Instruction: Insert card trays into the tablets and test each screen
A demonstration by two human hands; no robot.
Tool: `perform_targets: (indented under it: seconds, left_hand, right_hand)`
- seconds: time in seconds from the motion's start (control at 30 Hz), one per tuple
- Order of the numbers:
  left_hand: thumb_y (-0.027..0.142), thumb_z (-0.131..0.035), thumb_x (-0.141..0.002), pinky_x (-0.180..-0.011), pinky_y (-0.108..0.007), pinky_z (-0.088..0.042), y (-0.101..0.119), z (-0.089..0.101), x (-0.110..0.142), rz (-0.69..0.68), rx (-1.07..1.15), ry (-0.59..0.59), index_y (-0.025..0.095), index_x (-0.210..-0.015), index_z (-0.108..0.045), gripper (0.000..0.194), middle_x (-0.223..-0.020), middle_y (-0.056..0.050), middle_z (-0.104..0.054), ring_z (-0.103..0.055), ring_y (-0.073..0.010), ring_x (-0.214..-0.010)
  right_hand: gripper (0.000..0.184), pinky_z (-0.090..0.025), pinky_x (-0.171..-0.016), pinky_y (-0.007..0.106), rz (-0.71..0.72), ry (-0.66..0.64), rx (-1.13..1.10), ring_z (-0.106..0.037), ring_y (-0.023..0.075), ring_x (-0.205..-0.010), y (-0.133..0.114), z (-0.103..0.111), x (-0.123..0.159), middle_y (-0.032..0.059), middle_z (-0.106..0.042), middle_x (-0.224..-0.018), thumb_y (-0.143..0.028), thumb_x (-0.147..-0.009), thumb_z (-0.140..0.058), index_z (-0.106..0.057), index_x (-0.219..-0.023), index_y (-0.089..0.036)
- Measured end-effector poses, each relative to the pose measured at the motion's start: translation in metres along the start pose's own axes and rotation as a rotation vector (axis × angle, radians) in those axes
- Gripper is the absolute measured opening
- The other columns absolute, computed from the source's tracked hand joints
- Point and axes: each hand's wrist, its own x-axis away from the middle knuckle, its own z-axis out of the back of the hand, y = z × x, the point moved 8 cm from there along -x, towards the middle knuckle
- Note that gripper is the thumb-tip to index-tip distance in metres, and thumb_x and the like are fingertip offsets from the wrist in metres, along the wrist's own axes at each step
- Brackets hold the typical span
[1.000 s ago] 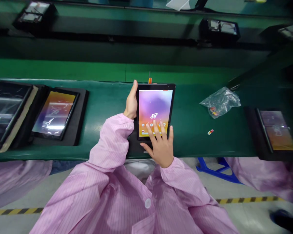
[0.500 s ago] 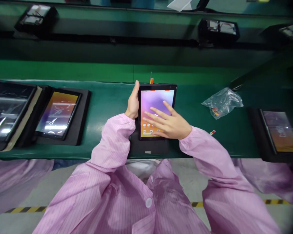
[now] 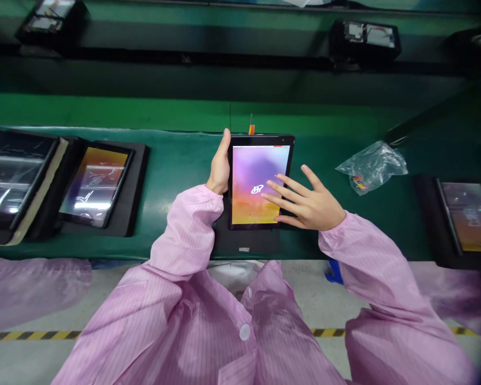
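Note:
A black-framed tablet [image 3: 250, 171] stands in front of me, its lit screen purple at the top and orange-yellow below, with a white logo in the middle. My left hand [image 3: 219, 167] grips its left edge, thumb pointing up and the other fingers hidden behind. Fingers spread, my right hand [image 3: 308, 199] is over the right side of the screen and holds nothing; whether a fingertip touches the glass I cannot tell. A small orange-and-yellow tab [image 3: 251, 129] sticks up from the tablet's top edge. Under its lower end lies a dark pad [image 3: 244, 241].
Left on the green bench [image 3: 176, 155] are another lit tablet [image 3: 98, 182] on a black pad and a dark-screened tablet [image 3: 12, 176]. A clear plastic bag [image 3: 372, 167] with small coloured bits and a further tablet [image 3: 468, 214] lie right. Black boxes [image 3: 366, 40] sit at the back.
My right hand has moved right, off the middle of the screen. The app icons at the bottom of the screen have faded and the logo is uncovered. My left hand keeps its grip.

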Motion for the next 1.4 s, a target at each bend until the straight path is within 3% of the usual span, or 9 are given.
perform_targets:
  seconds: [0.13, 0.47, 0.57, 0.67, 0.83, 0.93, 1.03, 1.17, 1.4]
  left_hand:
    - [0.031, -0.040, -0.099, -0.099, -0.047, -0.053, 0.000, 0.005, 0.002, 0.006, 0.132, 0.087, 0.022, -0.127, -0.056, 0.033, -0.120, -0.002, -0.068, -0.054, -0.0321, -0.127]
    - [0.035, -0.041, -0.099, -0.101, -0.050, -0.050, -0.001, 0.022, -0.001, -0.058, 0.282, 0.179, 0.022, -0.129, -0.057, 0.036, -0.120, -0.003, -0.068, -0.049, -0.0347, -0.131]
    - [0.032, -0.046, -0.097, -0.101, -0.051, -0.050, -0.001, 0.018, 0.000, -0.048, 0.238, 0.145, 0.020, -0.125, -0.059, 0.033, -0.118, -0.004, -0.069, -0.050, -0.0357, -0.131]
    - [0.033, -0.051, -0.095, -0.099, -0.050, -0.051, 0.000, 0.012, 0.001, -0.014, 0.182, 0.116, 0.020, -0.120, -0.062, 0.031, -0.115, -0.004, -0.070, -0.053, -0.0353, -0.128]
    - [0.055, -0.045, -0.092, -0.095, -0.048, -0.054, 0.008, 0.001, 0.004, -0.005, 0.051, 0.028, 0.018, -0.107, -0.069, 0.047, -0.098, -0.009, -0.073, -0.060, -0.0350, -0.121]
    - [0.063, -0.036, -0.090, -0.093, -0.042, -0.055, 0.020, 0.005, 0.011, -0.112, 0.035, 0.035, 0.016, -0.097, -0.072, 0.059, -0.097, -0.012, -0.074, -0.065, -0.0323, -0.114]
    - [0.061, -0.038, -0.089, -0.093, -0.034, -0.054, 0.035, 0.024, 0.026, -0.311, 0.075, 0.198, 0.017, -0.097, -0.073, 0.057, -0.104, -0.009, -0.073, -0.067, -0.0268, -0.111]
    - [0.055, -0.039, -0.089, -0.091, -0.027, -0.054, 0.045, 0.045, 0.050, -0.554, 0.142, 0.408, 0.021, -0.100, -0.071, 0.049, -0.111, -0.004, -0.071, -0.064, -0.0211, -0.115]
    - [0.057, -0.036, -0.088, -0.086, -0.026, -0.054, 0.040, 0.054, 0.057, -0.579, 0.187, 0.464, 0.020, -0.103, -0.070, 0.052, -0.114, -0.005, -0.070, -0.064, -0.0216, -0.113]
  right_hand:
    - [0.065, -0.011, -0.119, 0.061, 0.056, 0.066, 0.113, -0.039, 0.0278, -0.140, -0.006, 0.006, 0.000, 0.0095, -0.046, -0.148, -0.048, -0.095, -0.048, -0.028, -0.151, -0.021]
    - [0.064, -0.015, -0.118, 0.058, 0.001, 0.149, 0.094, -0.042, 0.0274, -0.138, -0.011, 0.009, -0.002, 0.0101, -0.051, -0.144, -0.052, -0.095, -0.046, -0.033, -0.149, -0.021]
    - [0.060, -0.015, -0.117, 0.058, -0.119, 0.256, 0.103, -0.043, 0.0263, -0.138, -0.014, 0.018, 0.002, 0.0092, -0.053, -0.143, -0.056, -0.098, -0.030, -0.035, -0.149, -0.023]
    - [0.057, -0.016, -0.117, 0.060, -0.328, 0.414, 0.039, -0.043, 0.0265, -0.138, -0.015, 0.028, 0.010, 0.0075, -0.049, -0.146, -0.052, -0.101, -0.018, -0.036, -0.148, -0.028]
    - [0.049, -0.020, -0.117, 0.059, -0.692, 0.604, -0.067, -0.046, 0.0258, -0.136, -0.020, 0.030, 0.025, 0.0073, -0.048, -0.148, -0.039, -0.102, -0.023, -0.042, -0.145, -0.028]
    - [0.045, -0.023, -0.117, 0.057, -0.815, 0.679, -0.078, -0.047, 0.0254, -0.135, -0.025, 0.034, 0.026, 0.0097, -0.050, -0.146, -0.032, -0.101, -0.030, -0.046, -0.143, -0.025]
    - [0.046, -0.024, -0.116, 0.057, -0.859, 0.713, -0.036, -0.045, 0.0265, -0.137, -0.032, 0.043, 0.020, 0.0117, -0.048, -0.147, -0.030, -0.099, -0.037, -0.045, -0.143, -0.023]
    - [0.050, -0.023, -0.116, 0.058, -0.842, 0.658, 0.033, -0.045, 0.0287, -0.137, -0.042, 0.045, -0.001, 0.0134, -0.047, -0.147, -0.034, -0.098, -0.039, -0.041, -0.146, -0.021]
    - [0.048, -0.024, -0.116, 0.057, -0.736, 0.659, 0.085, -0.048, 0.0287, -0.134, -0.051, 0.035, -0.032, 0.0170, -0.054, -0.140, -0.033, -0.097, -0.045, -0.047, -0.141, -0.014]
